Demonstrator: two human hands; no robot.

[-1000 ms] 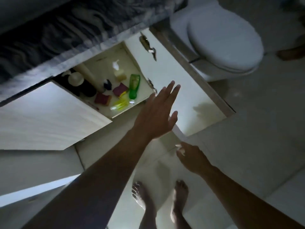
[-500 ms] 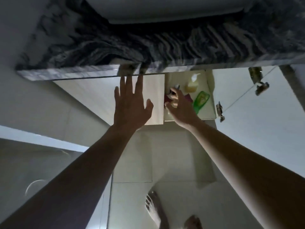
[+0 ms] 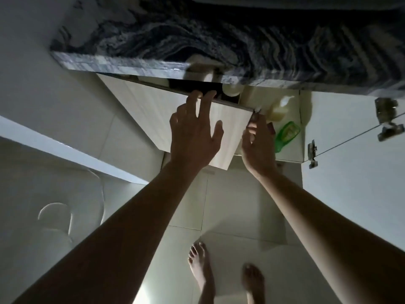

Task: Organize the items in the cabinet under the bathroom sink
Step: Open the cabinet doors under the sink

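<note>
Fingertips (image 3: 194, 97) of left hand (image 3: 192, 139), spread and straight, touch top edge of part-open left cabinet door (image 3: 153, 115). Right hand (image 3: 258, 148) at the door's free edge, fingers bent; grip cannot be told. Behind it on cabinet floor (image 3: 291, 152): green bottle (image 3: 287, 133) lying flat, pale pump bottle (image 3: 280, 111) toward back. Dark marbled countertop (image 3: 241, 44) overhead; pale floor tiles (image 3: 236, 205) below. Dim light.

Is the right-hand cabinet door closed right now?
No, the right-hand door stands swung wide open, its hinges exposed and the green bottle visible inside.
</note>
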